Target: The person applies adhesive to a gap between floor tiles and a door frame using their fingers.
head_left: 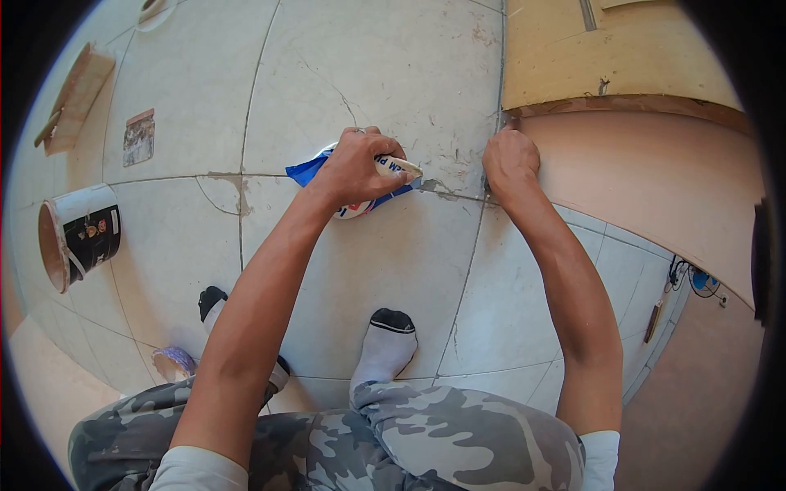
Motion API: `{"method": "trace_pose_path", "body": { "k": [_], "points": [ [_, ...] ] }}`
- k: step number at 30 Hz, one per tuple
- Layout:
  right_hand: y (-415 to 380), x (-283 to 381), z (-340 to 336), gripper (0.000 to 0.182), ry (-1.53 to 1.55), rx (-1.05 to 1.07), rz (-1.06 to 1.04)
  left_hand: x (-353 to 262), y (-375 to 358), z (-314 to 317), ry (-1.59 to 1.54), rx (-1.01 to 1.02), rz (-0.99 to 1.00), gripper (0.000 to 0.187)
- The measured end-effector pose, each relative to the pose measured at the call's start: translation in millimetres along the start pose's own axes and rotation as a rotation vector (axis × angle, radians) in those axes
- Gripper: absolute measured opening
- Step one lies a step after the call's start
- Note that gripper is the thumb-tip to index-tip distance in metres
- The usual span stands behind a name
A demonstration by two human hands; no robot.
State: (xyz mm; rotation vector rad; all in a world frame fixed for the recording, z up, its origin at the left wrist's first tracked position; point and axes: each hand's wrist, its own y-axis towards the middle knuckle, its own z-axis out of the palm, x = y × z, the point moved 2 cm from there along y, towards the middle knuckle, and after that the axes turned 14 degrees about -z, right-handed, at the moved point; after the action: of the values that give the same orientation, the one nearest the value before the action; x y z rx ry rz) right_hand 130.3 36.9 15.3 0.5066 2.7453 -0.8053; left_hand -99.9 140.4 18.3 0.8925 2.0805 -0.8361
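My left hand is closed around a blue and white printed bag, which is bunched up above the tiled floor near a grout line. Pale material shows at the bag's open end, on the right. My right hand is closed at the corner where the floor meets the pinkish wall, with its fingertips low by the wooden edge. Whatever its fingers may hold is hidden. The floor tiles have cracks and chipped spots along their joints.
A black and white bucket lies at the left. Beyond it are a wooden piece and a small printed packet. A purple-edged roll is by my leg. Cables hang at the right, and my socked foot is below.
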Motion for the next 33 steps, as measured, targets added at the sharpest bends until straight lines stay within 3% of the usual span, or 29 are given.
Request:
{"method": "trace_pose_path", "body": {
  "k": [2, 3, 6, 8, 11, 14, 18, 27, 29, 33],
  "points": [
    [10.5, -5.8, 9.9, 0.058, 0.064, 0.176, -0.097, -0.1, 0.2, 0.0, 0.005, 0.007, -0.016, 0.033],
    [12.0, -4.4, 14.1, 0.058, 0.064, 0.177, -0.097, 0.1, 0.4, 0.2, 0.009, -0.002, -0.006, 0.032],
    [11.0, 0.5, 26.5, 0.050, 0.021, 0.159, 0.032, 0.2, -0.8, -0.3, 0.011, -0.005, -0.011, 0.032],
    [2.5, 4.7, 31.9, 0.042, -0.212, 0.041, -0.045, -1.1, -0.8, -1.2, 0.007, 0.002, -0.026, 0.032],
    [-15.8, 9.3, 4.3, 0.031, -0.271, -0.049, -0.112, -1.2, -0.3, -1.3, -0.011, 0.026, -0.029, 0.031],
    [-7.9, -0.1, -13.2, 0.026, -0.071, 0.037, -0.082, -2.0, -0.4, -1.2, 0.001, 0.011, -0.050, 0.031],
    [-2.2, -4.6, -14.7, 0.021, -0.029, 0.124, -0.071, 0.0, 0.8, 0.5, 0.000, -0.018, 0.002, 0.030],
    [-34.9, 15.4, -17.9, 0.042, -0.053, 0.162, -0.026, 5.9, 0.7, 2.6, -0.027, -0.033, 0.022, 0.029],
    [-28.8, 13.7, 3.5, 0.053, -0.240, 0.042, -0.043, 5.8, 1.0, 3.2, -0.033, -0.043, 0.042, 0.029],
    [-19.2, 4.8, -8.0, 0.055, -0.135, 0.002, 0.020, 1.7, -0.1, -0.8, -0.015, -0.002, 0.011, 0.030]
  ]
}}
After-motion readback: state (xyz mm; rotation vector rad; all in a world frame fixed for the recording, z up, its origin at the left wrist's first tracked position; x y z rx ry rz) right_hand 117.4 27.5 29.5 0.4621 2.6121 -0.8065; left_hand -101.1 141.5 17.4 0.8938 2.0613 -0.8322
